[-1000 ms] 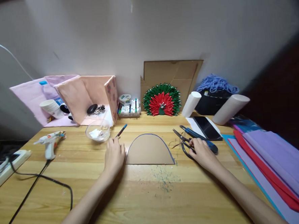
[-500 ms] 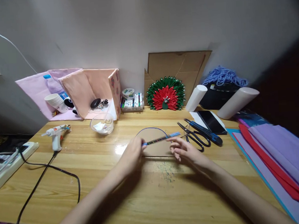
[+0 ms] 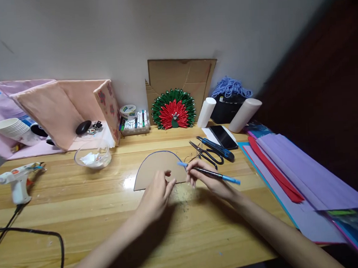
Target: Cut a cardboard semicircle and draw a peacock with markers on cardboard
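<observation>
right hand (image 3: pixel 214 183) grips slim blue-black marker (image 3: pixel 213 173); left hand (image 3: pixel 155 196) half-open, empty. brown half-round cardboard (image 3: pixel 152 166) could skid if unpinned.

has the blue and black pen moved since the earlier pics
Yes, rightward: it first lay just right of the clear bowl; now the pen, in the right hand, is much farther right.

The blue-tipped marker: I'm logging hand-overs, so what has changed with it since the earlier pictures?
The marker was lifted from the table and carried rightward; the left hand let it go and the right hand, now off the scissors, holds it. The cardboard half-round still lies flat.
</observation>
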`<control>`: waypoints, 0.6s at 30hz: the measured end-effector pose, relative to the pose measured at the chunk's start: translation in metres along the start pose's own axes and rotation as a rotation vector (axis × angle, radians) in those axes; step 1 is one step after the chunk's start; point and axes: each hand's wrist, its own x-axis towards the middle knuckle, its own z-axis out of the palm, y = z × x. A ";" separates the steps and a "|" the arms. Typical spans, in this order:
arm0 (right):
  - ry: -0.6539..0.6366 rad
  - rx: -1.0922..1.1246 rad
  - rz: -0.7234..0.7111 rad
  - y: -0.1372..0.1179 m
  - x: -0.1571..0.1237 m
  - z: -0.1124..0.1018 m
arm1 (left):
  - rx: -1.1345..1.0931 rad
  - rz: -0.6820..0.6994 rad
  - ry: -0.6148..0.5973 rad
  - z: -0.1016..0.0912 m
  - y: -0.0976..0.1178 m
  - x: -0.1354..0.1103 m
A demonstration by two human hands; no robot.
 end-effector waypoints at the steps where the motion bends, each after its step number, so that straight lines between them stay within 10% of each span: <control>1: 0.050 -0.082 -0.055 -0.001 0.000 -0.004 | -0.166 -0.078 -0.056 0.002 0.003 0.000; 5: 0.054 -0.350 -0.145 -0.004 0.001 -0.010 | -0.708 -0.207 -0.455 0.015 0.019 0.003; 7: 0.062 -0.348 -0.169 -0.003 0.002 -0.010 | -0.771 -0.200 -0.455 0.021 0.022 0.006; 12: 0.234 -0.005 -0.127 0.007 0.004 -0.004 | -0.422 -0.063 -0.199 0.028 0.018 0.013; 18: -0.095 0.032 0.285 -0.001 -0.006 0.000 | 0.112 0.233 -0.284 0.020 0.023 0.002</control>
